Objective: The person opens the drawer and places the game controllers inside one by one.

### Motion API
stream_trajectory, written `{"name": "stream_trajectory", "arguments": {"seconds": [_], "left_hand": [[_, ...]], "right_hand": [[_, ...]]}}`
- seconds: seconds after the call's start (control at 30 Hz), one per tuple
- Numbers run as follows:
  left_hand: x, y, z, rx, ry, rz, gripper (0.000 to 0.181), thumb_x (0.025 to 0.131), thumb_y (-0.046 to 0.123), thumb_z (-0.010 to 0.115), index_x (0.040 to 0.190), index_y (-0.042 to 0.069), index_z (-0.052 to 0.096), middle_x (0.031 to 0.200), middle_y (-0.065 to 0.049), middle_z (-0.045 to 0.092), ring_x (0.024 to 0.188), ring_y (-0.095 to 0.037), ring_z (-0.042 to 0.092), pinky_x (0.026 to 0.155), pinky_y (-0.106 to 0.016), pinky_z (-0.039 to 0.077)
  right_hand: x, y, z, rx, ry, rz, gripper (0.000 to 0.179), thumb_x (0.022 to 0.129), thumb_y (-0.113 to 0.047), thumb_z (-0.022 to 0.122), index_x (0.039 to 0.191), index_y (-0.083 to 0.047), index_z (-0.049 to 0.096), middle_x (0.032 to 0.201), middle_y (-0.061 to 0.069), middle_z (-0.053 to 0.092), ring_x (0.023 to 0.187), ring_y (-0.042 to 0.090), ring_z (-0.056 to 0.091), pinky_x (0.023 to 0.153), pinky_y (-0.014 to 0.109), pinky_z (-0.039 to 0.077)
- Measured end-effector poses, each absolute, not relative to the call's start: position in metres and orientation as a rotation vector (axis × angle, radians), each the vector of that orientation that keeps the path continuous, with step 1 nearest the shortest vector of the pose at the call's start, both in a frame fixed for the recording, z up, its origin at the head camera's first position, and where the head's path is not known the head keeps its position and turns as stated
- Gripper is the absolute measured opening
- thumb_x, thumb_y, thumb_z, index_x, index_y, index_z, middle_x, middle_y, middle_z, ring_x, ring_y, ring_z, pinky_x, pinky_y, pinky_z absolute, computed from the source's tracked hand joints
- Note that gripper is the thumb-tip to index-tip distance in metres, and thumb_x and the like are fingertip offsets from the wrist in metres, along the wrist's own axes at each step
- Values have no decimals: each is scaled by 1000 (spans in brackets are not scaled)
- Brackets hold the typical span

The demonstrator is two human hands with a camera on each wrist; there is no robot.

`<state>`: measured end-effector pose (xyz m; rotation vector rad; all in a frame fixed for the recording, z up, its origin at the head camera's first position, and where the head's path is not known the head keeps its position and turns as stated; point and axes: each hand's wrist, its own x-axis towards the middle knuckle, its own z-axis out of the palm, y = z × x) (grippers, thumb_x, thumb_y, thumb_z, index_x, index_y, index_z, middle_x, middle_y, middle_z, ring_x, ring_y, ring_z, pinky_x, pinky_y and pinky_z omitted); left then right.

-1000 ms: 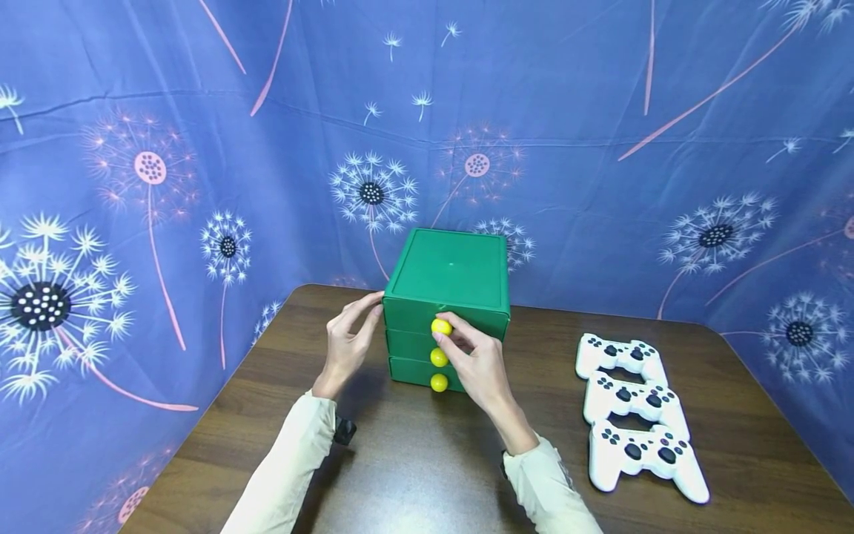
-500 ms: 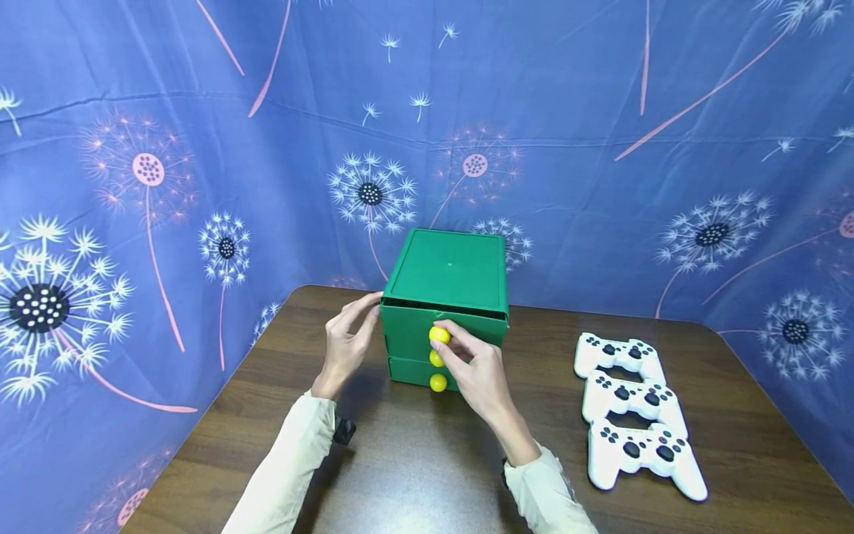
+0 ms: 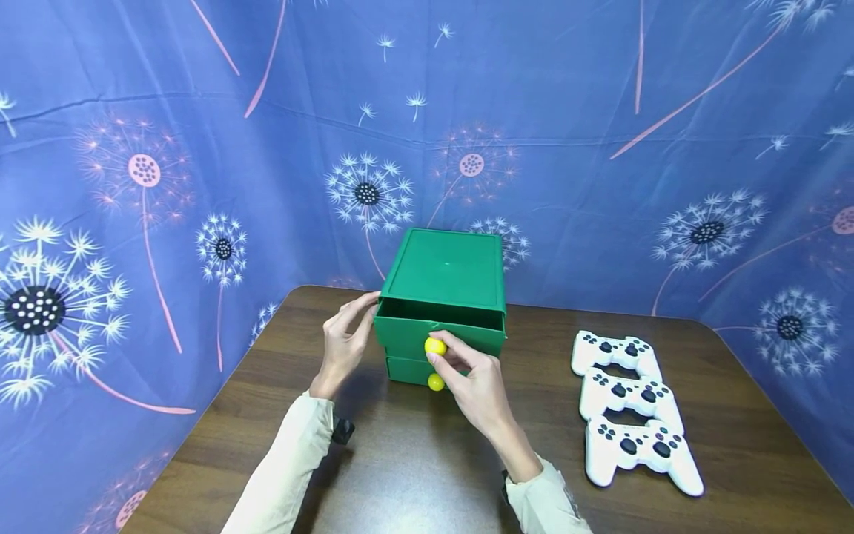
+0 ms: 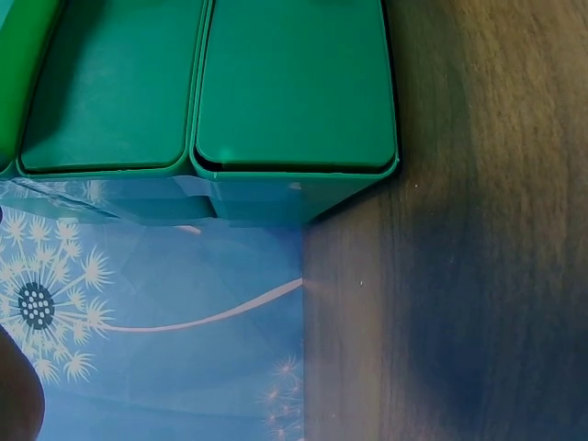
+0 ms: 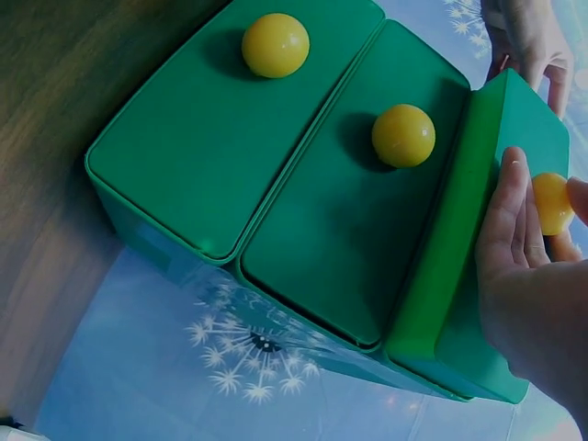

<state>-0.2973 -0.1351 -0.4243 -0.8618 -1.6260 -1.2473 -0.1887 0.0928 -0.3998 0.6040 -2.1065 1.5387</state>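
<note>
A green drawer box (image 3: 447,267) with three drawers stands on the wooden table. Its top drawer (image 3: 407,330) is pulled partway out, leaving a dark gap under the lid. My right hand (image 3: 477,382) pinches that drawer's round yellow knob (image 3: 435,346) between thumb and fingers. At the box's upper left front edge, my left hand (image 3: 343,345) touches the side with extended fingers. The right wrist view shows the middle drawer's knob (image 5: 404,135) and the bottom drawer's knob (image 5: 276,44), both drawers closed. In the left wrist view, the lower drawer fronts (image 4: 294,83) lie flush.
Three white game controllers (image 3: 634,408) lie in a column on the right of the table (image 3: 400,475). Behind the table hangs a blue cloth (image 3: 567,185) with dandelion prints.
The top drawer has slid out toward me from fully closed, with my right hand moving along on its knob. My left hand has stayed at the box's left edge.
</note>
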Motion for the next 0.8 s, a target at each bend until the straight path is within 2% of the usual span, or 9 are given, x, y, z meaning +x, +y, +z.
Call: {"name": "stream_trajectory", "arguments": {"seconds": [0.17,0.27,0.8], "left_hand": [[-296,-136,-423,-868,-1630,-1246,39,89,-19,69,123,-1,73,115,-16,75,106,-33,70,98,-33,54],[-295,-135,-422,-867,-1636,-1243,38,89,-19,69,123,-2,73,115,-15,75,106,-31,71,98,-33,54],[-296,-134,-424,-867,-1624,-1256,44,86,-24,68,124,-1,73,115,-17,75,105,-37,70,98,-33,54]], "right_hand": [[-182,92,-399,592,-2116,1556,28,95,-12,78,123,-13,76,87,-3,75,74,18,72,72,28,62],[-179,91,-399,597,-2108,1565,29,94,-11,79,123,-13,76,88,1,75,74,20,72,73,27,62],[-170,90,-403,656,-2046,1567,28,94,-6,78,121,-11,76,94,4,77,76,28,74,74,26,62]]}}
